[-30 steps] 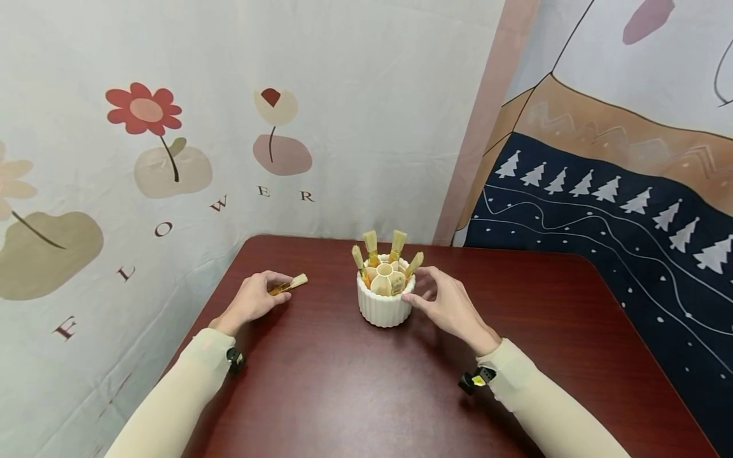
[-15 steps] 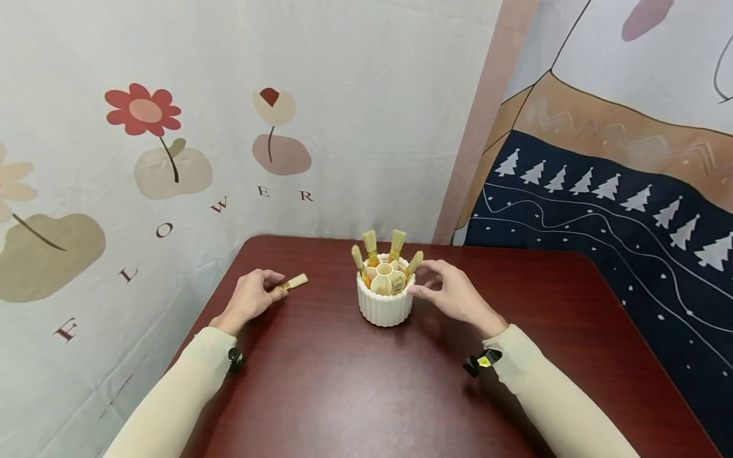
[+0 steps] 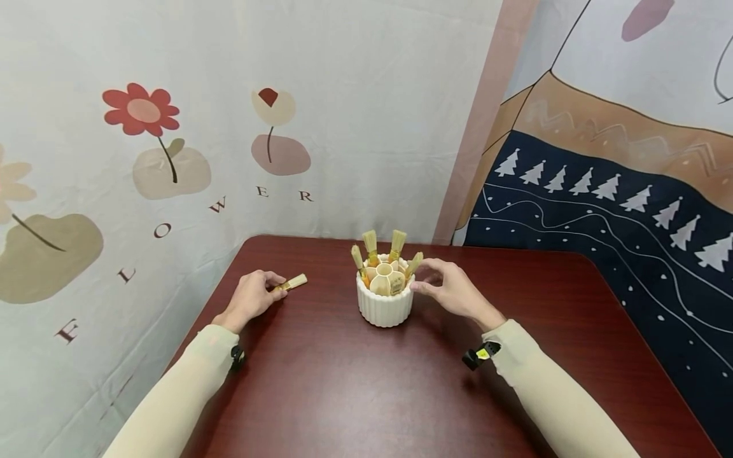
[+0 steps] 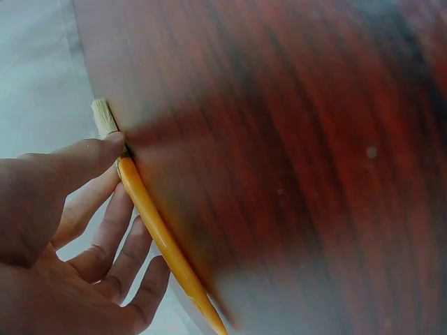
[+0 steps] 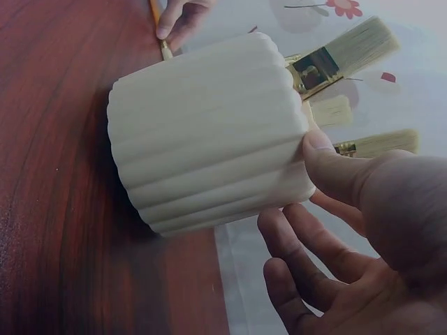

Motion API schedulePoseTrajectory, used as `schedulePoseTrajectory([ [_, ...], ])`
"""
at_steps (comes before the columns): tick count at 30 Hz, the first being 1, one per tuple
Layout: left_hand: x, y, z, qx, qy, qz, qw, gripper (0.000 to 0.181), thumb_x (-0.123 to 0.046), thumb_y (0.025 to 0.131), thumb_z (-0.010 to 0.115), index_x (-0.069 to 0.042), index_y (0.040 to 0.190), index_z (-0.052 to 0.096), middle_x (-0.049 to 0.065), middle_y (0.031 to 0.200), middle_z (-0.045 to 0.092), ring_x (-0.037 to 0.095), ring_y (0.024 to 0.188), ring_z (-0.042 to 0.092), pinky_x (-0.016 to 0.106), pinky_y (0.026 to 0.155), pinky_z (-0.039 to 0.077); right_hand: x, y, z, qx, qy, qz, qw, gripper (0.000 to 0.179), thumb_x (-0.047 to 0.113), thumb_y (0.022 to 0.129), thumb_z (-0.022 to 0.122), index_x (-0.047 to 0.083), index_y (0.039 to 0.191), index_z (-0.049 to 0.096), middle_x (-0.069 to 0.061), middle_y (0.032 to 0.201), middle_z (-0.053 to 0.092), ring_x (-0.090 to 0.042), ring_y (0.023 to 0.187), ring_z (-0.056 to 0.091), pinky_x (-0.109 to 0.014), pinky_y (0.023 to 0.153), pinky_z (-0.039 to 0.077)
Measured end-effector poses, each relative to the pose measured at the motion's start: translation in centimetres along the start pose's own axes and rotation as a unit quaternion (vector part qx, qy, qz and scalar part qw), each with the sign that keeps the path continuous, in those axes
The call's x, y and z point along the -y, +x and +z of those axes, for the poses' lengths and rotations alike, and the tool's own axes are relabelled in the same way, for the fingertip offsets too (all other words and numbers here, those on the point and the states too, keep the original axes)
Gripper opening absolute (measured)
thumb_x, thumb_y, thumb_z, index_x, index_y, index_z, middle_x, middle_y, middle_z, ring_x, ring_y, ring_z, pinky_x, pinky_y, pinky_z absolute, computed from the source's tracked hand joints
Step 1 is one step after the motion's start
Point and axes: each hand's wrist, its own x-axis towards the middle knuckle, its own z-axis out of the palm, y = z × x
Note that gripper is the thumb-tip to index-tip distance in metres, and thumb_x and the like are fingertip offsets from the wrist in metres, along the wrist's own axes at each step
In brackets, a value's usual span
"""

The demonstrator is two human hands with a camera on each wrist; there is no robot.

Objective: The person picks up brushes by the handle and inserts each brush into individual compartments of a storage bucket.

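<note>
At the left of the table, my left hand (image 3: 252,298) pinches a flat paintbrush (image 3: 296,281) close to its metal ferrule. The left wrist view shows its orange handle (image 4: 164,241) lying on or just above the tabletop, with pale bristles beyond the thumb. A white ribbed brush holder (image 3: 385,310) stands upright near the table's middle. Several paintbrushes lean in its compartments, bristles up. My right hand (image 3: 452,292) holds the holder's right side, the thumb at the rim. In the right wrist view, the fingers (image 5: 279,230) touch or nearly touch the ribbed wall.
The dark red wooden table (image 3: 343,394) has its far edge close to a pale printed cloth (image 3: 366,114) with flowers and letters. A navy cloth with trees (image 3: 572,222) hangs at the right.
My left fingers have shifted back along the paintbrush, so more of its ferrule shows. My right thumb has slid slightly right and up along the holder's rim. The holder stays in place.
</note>
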Motion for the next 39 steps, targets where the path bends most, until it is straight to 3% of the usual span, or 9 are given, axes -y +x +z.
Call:
schedulePoseTrajectory([
  [5, 0.1, 0.2, 0.0, 0.000, 0.010, 0.005, 0.9999, 0.027, -0.016, 0.107, 0.086, -0.003, 0.130, 0.086, 0.019, 0.121, 0.088, 0.038, 0.111, 0.079, 0.059, 0.101, 0.063, 0.0, -0.1, 0.1, -0.009, 0.005, -0.007, 0.9999, 0.037, 0.024, 0.104, 0.091, 0.008, 0.135, 0.077, -0.016, 0.130, 0.083, -0.025, 0.108, 0.084, -0.038, 0.092, 0.066],
  [15, 0.1, 0.3, 0.0, -0.006, 0.014, 0.000, 0.9999, 0.024, -0.016, 0.108, 0.085, -0.004, 0.129, 0.087, 0.019, 0.120, 0.088, 0.038, 0.109, 0.077, 0.058, 0.099, 0.062, 0.3, -0.5, 0.6, -0.025, 0.003, -0.006, 0.9997, 0.044, 0.024, 0.103, 0.093, 0.009, 0.139, 0.074, -0.019, 0.138, 0.079, -0.025, 0.108, 0.086, -0.035, 0.088, 0.067],
  [20, -0.1, 0.2, 0.2, -0.016, 0.011, 0.000, 0.9998, 0.022, -0.015, 0.106, 0.086, -0.004, 0.126, 0.087, 0.019, 0.119, 0.088, 0.037, 0.108, 0.078, 0.057, 0.098, 0.062, 0.7, -0.6, 0.9, -0.033, 0.001, -0.005, 0.9994, 0.042, 0.024, 0.102, 0.094, 0.010, 0.136, 0.074, -0.015, 0.135, 0.080, -0.024, 0.106, 0.086, -0.034, 0.085, 0.066],
  [30, -0.7, 0.2, 0.3, -0.037, -0.007, 0.018, 0.9991, 0.021, -0.015, 0.107, 0.086, -0.004, 0.125, 0.086, 0.022, 0.120, 0.085, 0.039, 0.110, 0.081, 0.060, 0.101, 0.063, 1.1, -1.0, 1.3, -0.040, 0.000, 0.002, 0.9992, 0.041, 0.024, 0.102, 0.094, 0.009, 0.133, 0.073, -0.021, 0.137, 0.078, -0.024, 0.106, 0.086, -0.031, 0.082, 0.065],
  [34, -1.1, 0.2, 0.4, -0.049, -0.009, 0.024, 0.9985, 0.022, -0.015, 0.107, 0.086, -0.004, 0.126, 0.085, 0.025, 0.123, 0.079, 0.040, 0.110, 0.080, 0.060, 0.099, 0.063, 1.1, -1.2, 1.5, -0.047, -0.004, -0.001, 0.9989, 0.042, 0.023, 0.100, 0.096, 0.008, 0.132, 0.073, -0.019, 0.134, 0.079, -0.023, 0.104, 0.087, -0.030, 0.080, 0.064],
  [39, -1.7, 0.4, 0.6, -0.072, -0.017, 0.032, 0.9968, 0.024, -0.013, 0.107, 0.086, -0.003, 0.128, 0.083, 0.024, 0.123, 0.082, 0.039, 0.108, 0.082, 0.058, 0.098, 0.063, 1.3, -1.5, 1.6, -0.054, -0.004, -0.004, 0.9985, 0.043, 0.022, 0.099, 0.097, 0.009, 0.131, 0.073, -0.014, 0.132, 0.079, -0.024, 0.103, 0.087, -0.030, 0.081, 0.065],
])
